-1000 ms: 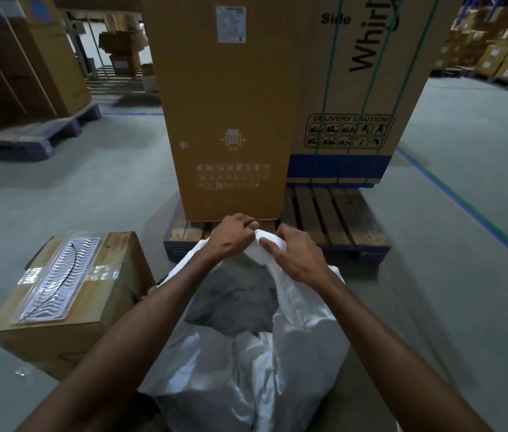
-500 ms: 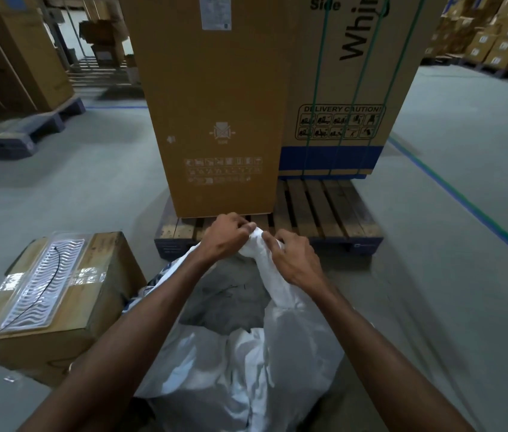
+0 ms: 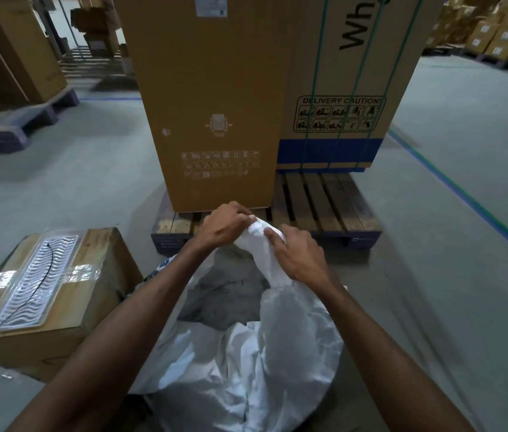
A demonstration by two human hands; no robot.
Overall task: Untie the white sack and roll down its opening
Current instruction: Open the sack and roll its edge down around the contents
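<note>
**Both hands gather the far edge of the white sack**

A tall cardboard box (image 3: 215,104) stands on a wooden pallet (image 3: 318,201) on the grey floor (image 3: 90,169), with a second, printed box (image 3: 349,88) strapped in green bands just behind it to the right. Nearer, the white sack (image 3: 262,353) sits on the floor just in front of the pallet, its mouth open on grey contents (image 3: 230,294). A smaller taped box (image 3: 43,291) lies just left of the sack. The left hand (image 3: 224,226) has its fingers curled around the bunched far edge of the sack. The right hand (image 3: 299,257) pinches the same twisted fabric just beside it, fingers bent over the cloth.
</note>
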